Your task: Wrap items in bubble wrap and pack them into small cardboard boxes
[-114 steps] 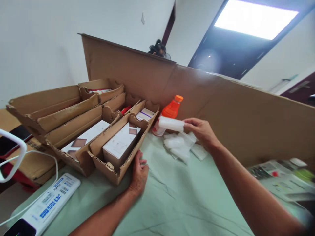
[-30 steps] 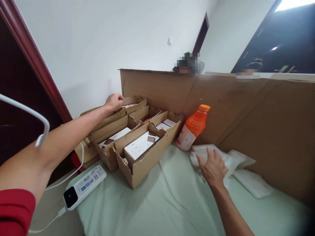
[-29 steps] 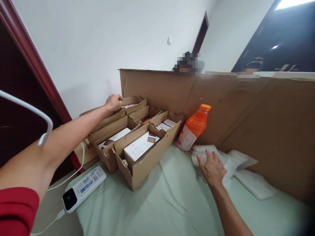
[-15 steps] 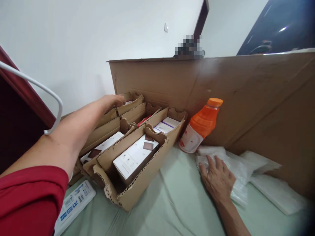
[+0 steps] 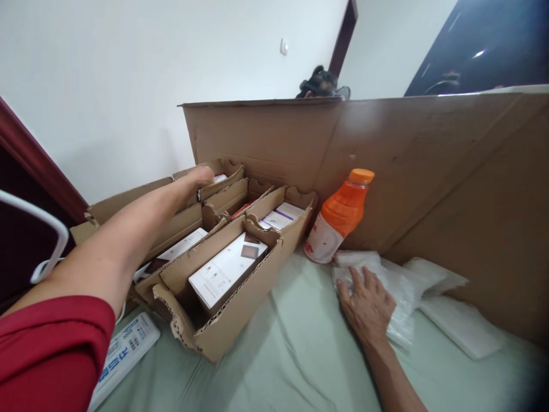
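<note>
- While the left hand reaches into the far cardboard tray, its grip is hidden.
- Right hand lies open, flat on plastic bags beside the orange bottle.

The left hand hides its fingers inside the far cardboard tray, grip unclear.

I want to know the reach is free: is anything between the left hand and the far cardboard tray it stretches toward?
Nothing visible: the left hand is already at the far cardboard tray, fingertips over its rim.
</note>
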A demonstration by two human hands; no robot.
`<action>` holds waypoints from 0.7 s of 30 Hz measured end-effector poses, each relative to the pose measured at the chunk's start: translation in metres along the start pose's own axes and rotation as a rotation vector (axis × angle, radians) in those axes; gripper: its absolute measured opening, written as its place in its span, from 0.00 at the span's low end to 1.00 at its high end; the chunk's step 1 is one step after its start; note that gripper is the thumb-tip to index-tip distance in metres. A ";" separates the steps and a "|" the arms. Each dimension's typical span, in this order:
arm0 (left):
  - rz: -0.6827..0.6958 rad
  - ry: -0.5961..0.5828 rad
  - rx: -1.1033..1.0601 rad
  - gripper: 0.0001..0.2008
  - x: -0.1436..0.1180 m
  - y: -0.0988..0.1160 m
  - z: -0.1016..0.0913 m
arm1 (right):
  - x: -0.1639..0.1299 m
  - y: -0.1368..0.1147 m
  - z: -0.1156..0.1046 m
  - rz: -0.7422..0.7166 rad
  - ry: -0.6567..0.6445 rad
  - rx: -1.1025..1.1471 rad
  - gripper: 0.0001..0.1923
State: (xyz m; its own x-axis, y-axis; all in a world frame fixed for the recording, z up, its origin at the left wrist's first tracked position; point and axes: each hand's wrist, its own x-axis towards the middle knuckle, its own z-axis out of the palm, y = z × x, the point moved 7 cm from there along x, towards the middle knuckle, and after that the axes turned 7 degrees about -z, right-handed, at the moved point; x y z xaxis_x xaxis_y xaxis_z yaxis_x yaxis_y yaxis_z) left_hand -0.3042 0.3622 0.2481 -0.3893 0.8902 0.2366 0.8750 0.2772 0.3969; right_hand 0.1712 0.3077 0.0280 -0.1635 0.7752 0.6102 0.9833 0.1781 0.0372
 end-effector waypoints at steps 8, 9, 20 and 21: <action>-0.035 0.201 -0.340 0.12 -0.078 0.017 -0.077 | 0.001 0.002 -0.003 0.167 -0.051 0.360 0.27; -0.004 0.187 -0.407 0.12 -0.094 0.026 -0.077 | 0.000 0.003 -0.006 0.214 -0.048 0.462 0.29; 0.248 -0.476 -0.736 0.10 -0.268 0.139 -0.003 | 0.005 -0.049 -0.140 0.082 -0.128 1.636 0.37; 0.262 -0.499 -0.729 0.09 -0.276 0.144 0.007 | -0.003 -0.063 -0.156 0.045 -0.179 1.764 0.39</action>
State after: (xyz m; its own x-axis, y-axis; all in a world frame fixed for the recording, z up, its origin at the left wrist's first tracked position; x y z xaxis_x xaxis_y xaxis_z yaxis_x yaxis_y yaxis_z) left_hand -0.0687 0.1585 0.2339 0.1127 0.9921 0.0547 0.4541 -0.1005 0.8853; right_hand 0.1227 0.1996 0.1473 -0.2662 0.8263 0.4964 -0.2402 0.4419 -0.8643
